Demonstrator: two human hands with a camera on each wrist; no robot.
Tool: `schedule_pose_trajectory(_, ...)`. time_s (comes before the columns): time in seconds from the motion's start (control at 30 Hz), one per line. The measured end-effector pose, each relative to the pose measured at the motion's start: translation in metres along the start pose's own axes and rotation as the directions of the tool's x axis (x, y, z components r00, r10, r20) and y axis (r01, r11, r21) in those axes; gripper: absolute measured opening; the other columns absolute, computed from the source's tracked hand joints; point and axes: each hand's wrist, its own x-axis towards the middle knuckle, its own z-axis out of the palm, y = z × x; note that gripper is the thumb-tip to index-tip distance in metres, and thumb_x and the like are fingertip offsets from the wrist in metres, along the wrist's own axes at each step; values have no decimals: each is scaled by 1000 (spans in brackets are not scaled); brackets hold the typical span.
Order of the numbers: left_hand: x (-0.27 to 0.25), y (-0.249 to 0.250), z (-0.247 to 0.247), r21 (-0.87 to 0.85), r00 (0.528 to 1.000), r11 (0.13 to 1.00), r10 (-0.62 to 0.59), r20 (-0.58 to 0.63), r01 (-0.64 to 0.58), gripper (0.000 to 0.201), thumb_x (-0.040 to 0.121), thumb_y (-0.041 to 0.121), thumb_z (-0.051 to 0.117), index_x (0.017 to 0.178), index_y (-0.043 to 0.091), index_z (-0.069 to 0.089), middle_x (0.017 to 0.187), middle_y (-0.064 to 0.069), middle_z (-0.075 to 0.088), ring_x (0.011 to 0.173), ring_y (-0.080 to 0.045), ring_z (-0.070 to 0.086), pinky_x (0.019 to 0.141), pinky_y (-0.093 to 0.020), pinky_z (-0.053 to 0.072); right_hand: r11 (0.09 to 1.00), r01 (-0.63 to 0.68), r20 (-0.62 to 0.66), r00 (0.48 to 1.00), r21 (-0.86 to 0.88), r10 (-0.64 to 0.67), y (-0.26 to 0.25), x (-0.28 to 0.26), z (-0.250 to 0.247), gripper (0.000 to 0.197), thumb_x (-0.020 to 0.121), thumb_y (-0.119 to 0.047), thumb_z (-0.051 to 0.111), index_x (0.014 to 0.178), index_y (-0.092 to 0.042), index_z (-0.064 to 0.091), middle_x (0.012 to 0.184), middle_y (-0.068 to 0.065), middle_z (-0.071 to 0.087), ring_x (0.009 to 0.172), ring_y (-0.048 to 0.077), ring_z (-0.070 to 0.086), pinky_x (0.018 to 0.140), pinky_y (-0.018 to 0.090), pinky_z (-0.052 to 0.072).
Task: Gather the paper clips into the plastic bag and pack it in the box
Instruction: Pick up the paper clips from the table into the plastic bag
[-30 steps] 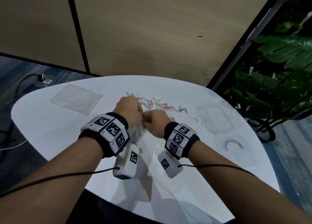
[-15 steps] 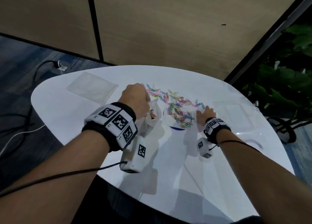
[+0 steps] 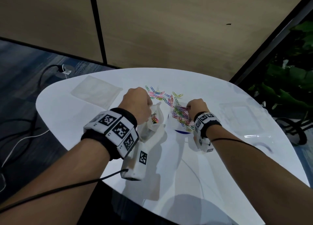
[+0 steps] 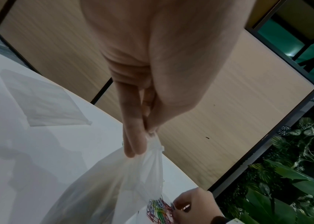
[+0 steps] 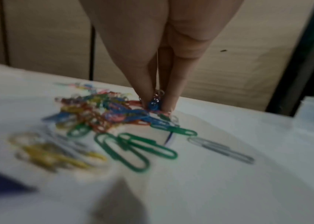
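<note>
Translucent plastic bag (image 3: 153,121), pinched by the left hand (image 3: 137,104), holds few clips; the right hand (image 3: 197,107) pinches more from the coloured paper-clip pile (image 3: 179,113) mid-frame; boxing remains.

Both forearms are stretched forward, each wrist wrapped in a black band with coded markers. The left hand (image 3: 138,104) is held raised, knuckles up; its thumb and fingers (image 4: 133,136) are pinched together, pointing down. The right hand (image 3: 197,107) is lowered, its thumb and fingertips (image 5: 169,103) drawn close in a downward pinch.
</note>
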Motion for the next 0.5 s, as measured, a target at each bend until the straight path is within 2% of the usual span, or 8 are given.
schedule_pose_trajectory(0.07,-1,1,-1,11,1000,1000,1,5,-1,28,88,-4,58,104,7,77,105,-17,74,94,-37,73,87,-43,62,976,-120,-10,992,182,124,10,-2,-4,20,85,-7,63,97,-12,78,100,13,74,90,29,70,81,31,58)
schedule_pose_trajectory(0.13,-2,3,-1,9,1000,1000,1,9,-1,29,89,-4,58,107,7,76,106,-17,74,95,-36,74,89,-42,62,875,-221,23,972,432,235,21,-7,-10,7,80,-14,76,86,-12,80,90,8,76,83,23,72,82,27,58)
schedule_pose_trajectory(0.17,-3,4,-1,8,1000,1000,-1,12,1,29,89,-3,58,108,7,76,107,-17,74,96,-36,74,90,-42,61,771,-270,76,958,577,278,26,-10,-15,3,76,-14,81,79,-12,79,85,7,77,80,22,73,83,29,59)
schedule_pose_trajectory(0.23,-4,7,0,7,1000,1000,-4,17,4,29,90,-3,57,108,7,76,106,-17,75,96,-34,74,90,-41,61,478,-350,229,928,806,293,28,-22,-29,6,72,-7,84,72,-9,78,83,10,77,81,25,74,83,36,61)
schedule_pose_trajectory(0.3,-5,10,2,3,1000,1000,-6,20,6,28,90,-4,56,107,6,76,105,-17,75,95,-35,74,89,-41,62,176,-339,300,929,924,216,20,-40,-46,4,77,3,77,80,2,74,86,17,74,82,28,73,78,34,62)
schedule_pose_trajectory(0.37,-7,13,4,7,1000,1000,-3,23,3,27,90,-4,56,106,5,76,105,-18,75,96,-36,74,90,-42,61,-7,-319,318,942,948,104,3,-64,-64,13,82,6,71,94,11,69,92,23,71,78,27,73,70,26,62)
schedule_pose_trajectory(0.43,-9,16,7,24,1000,1000,2,26,-3,26,90,-3,56,104,4,76,105,-17,75,95,-36,74,89,-42,61,-90,-352,352,936,932,-21,-19,-88,-76,23,85,5,68,105,15,65,94,23,70,79,25,73,67,22,60)
schedule_pose_trajectory(0.5,-10,18,9,40,1000,999,-2,24,1,26,90,-2,57,107,4,76,108,-17,74,95,-36,74,90,-42,61,-109,-405,392,911,908,-129,-38,-106,-77,21,88,4,65,106,16,63,91,22,70,80,24,72,67,20,59)
